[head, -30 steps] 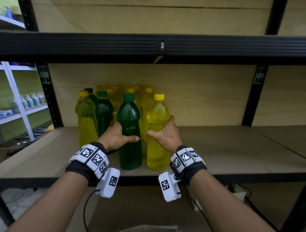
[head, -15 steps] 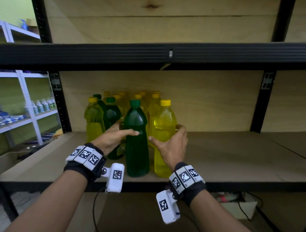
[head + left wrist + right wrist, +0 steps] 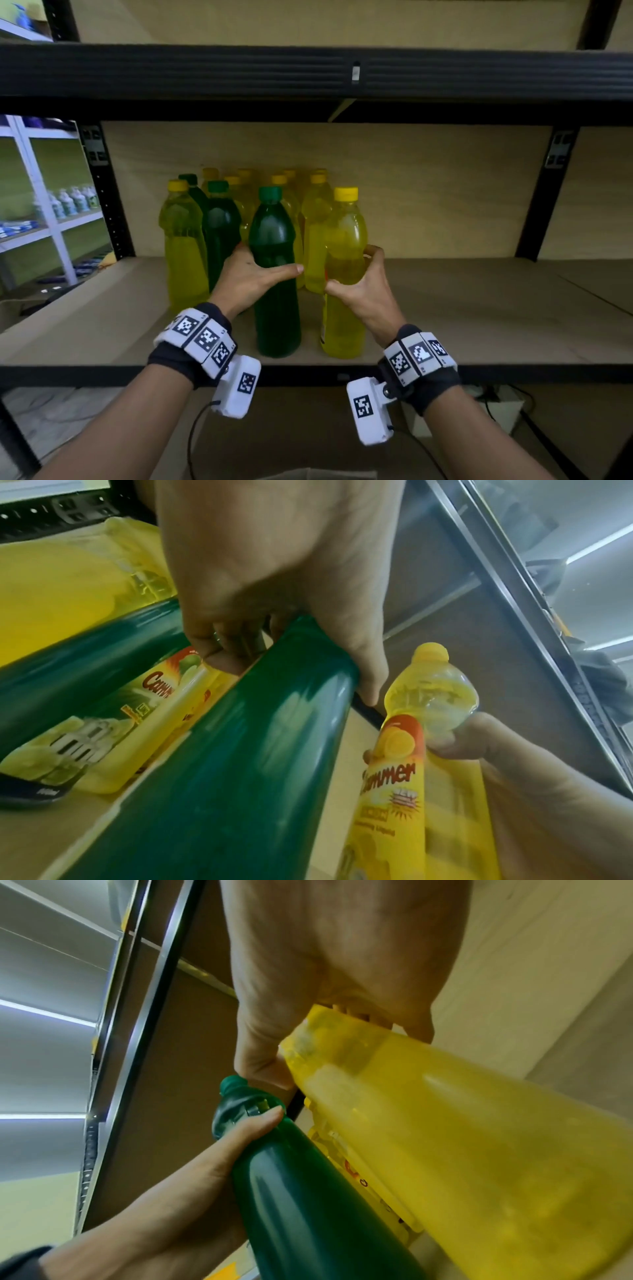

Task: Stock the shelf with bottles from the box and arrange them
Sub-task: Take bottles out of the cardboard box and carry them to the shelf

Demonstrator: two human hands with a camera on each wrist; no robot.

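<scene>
The scene is dimly lit; ceiling strip lights [image 3: 44, 1012] are seen left of the fingers [image 3: 260, 1069]. Motion blur softens both wrist views, and edges are bent by wide-angle distortion.

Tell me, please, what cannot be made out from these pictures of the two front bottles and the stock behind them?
- Head view: the left hand hides its own fingers behind the green bottle.
- Head view: the back-row bottles overlap, so their count is uncertain.
- Head view: the box is cut off by the bottom edge; its contents are unseen.
- Right wrist view: the yellow bottle is blurred; its label is unreadable.
</scene>
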